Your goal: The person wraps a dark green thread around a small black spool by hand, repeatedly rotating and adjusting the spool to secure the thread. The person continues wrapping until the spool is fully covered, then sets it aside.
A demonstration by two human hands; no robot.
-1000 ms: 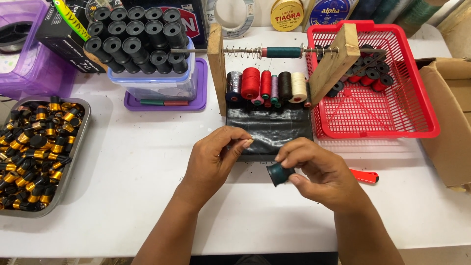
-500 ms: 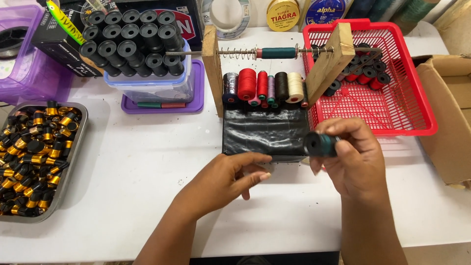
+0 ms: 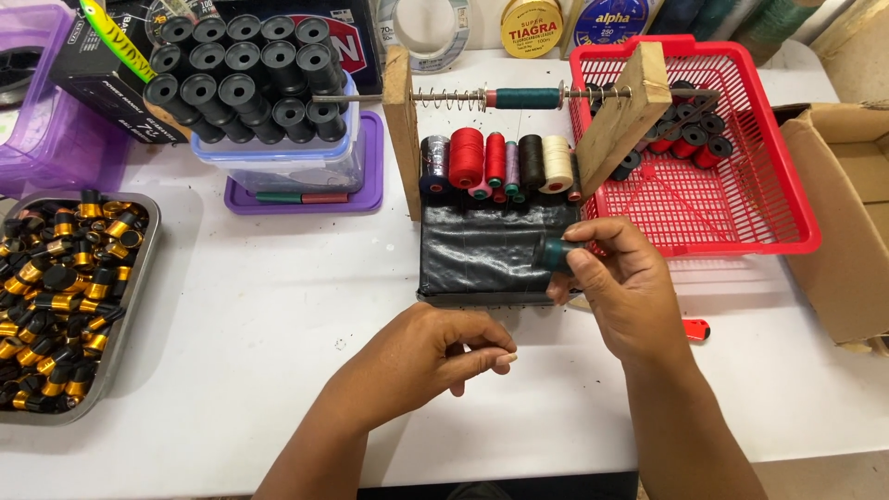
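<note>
My right hand (image 3: 622, 287) holds a small dark teal thread spool (image 3: 557, 254) between thumb and fingers, just over the right end of a black block (image 3: 482, 255). My left hand (image 3: 431, 356) rests lower on the white table (image 3: 278, 306), fingers curled and pinched together; whether it grips a thread I cannot tell. Behind the block stands a wooden winding jig (image 3: 400, 130) with a metal rod, springs and a teal-wound spool (image 3: 523, 97). Under the rod stands a row of thread cones (image 3: 500, 165) in dark, red, pink, black and cream.
A red plastic basket (image 3: 741, 199) at the right holds several wound spools. A clear tub (image 3: 278, 153) of empty black spools sits on a purple lid. A metal tray (image 3: 139, 287) of black-and-gold spools lies left. A cardboard box (image 3: 847, 231) is far right. A small red object (image 3: 696, 329) lies by my wrist.
My right hand carried the teal spool up and right, away from the left hand, then settled at the block's right end. My left hand dropped back and curled its fingers.
</note>
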